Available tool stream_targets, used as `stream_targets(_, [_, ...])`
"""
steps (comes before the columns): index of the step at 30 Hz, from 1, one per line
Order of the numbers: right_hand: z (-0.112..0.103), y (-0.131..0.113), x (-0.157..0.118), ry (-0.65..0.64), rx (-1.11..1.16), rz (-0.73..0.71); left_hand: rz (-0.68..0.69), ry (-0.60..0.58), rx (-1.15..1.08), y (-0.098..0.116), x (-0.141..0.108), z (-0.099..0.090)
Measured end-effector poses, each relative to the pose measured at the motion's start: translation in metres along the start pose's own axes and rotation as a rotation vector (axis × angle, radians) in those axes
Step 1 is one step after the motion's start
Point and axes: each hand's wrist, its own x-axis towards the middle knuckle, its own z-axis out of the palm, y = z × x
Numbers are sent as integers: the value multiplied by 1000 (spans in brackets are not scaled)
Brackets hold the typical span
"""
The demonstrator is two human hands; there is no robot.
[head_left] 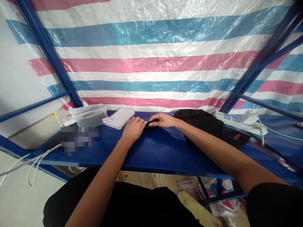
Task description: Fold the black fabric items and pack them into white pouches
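Observation:
A small black item, soft-looking and partly hidden by my fingers, is held low over the blue shelf. My left hand has its fingers closed at the item's left end. From the other side, my right hand pinches it between thumb and fingers. Its exact kind cannot be made out. Just left of my left hand lies a stack of white sheets. Behind my right forearm rests a folded black cloth with small orange lettering.
Translucent grey sleeves stand at the left, near white cables. A white power strip with a plugged-in adapter sits at the right. Blue frame posts rise before a striped plastic sheet. A yellow box lies below.

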Motion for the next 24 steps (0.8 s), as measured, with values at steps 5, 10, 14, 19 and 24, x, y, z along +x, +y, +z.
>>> stream_targets(5, [4,10,6,33,-107,-54,55,14,235,23,-7,5])
stream_targets(10, [14,10,9,148,-362,-156,18,-50,239,26,-7,9])
stream_targets(14, [24,1,8,283,-538,-236,-18,-103,246,18,1,10])
stream_targets(19, [21,-2,2,200,-527,-320,-65,-138,195,11,13,9])
stream_targets(24, [17,6,1,175,-434,-229,-45,-155,137,7,10,9])
